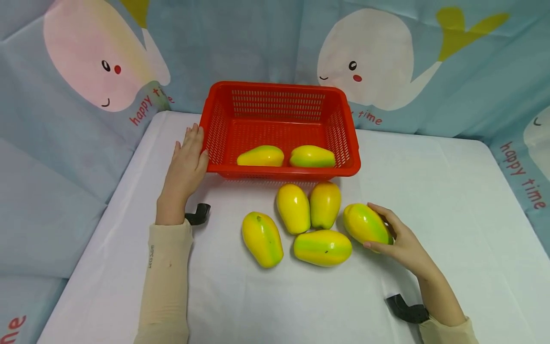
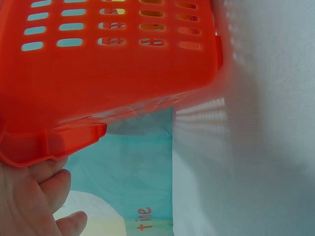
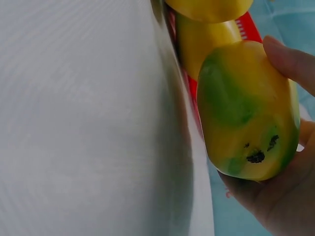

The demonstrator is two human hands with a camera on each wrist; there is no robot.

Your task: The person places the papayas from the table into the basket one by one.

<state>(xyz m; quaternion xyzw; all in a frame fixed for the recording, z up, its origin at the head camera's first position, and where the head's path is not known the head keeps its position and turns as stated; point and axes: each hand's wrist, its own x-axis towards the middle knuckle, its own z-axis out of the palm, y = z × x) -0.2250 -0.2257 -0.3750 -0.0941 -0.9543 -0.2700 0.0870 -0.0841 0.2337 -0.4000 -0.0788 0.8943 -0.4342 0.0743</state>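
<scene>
Right hand [image 1: 401, 246] grips a glossy yellow-green oval fruit [image 1: 364, 223], right of four similar fruits [image 1: 322, 248]; smooth skin might slip. Left hand [image 1: 185, 160], fingers extended, touches the red perforated plastic basket [image 1: 283, 171] on the white tabletop [image 1: 434, 191]; pushing could skid it.

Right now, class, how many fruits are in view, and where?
7: two fruits in the basket, one in the right hand, two side by side before the basket, one to their left, one in front of them. The basket may hide more.
</scene>
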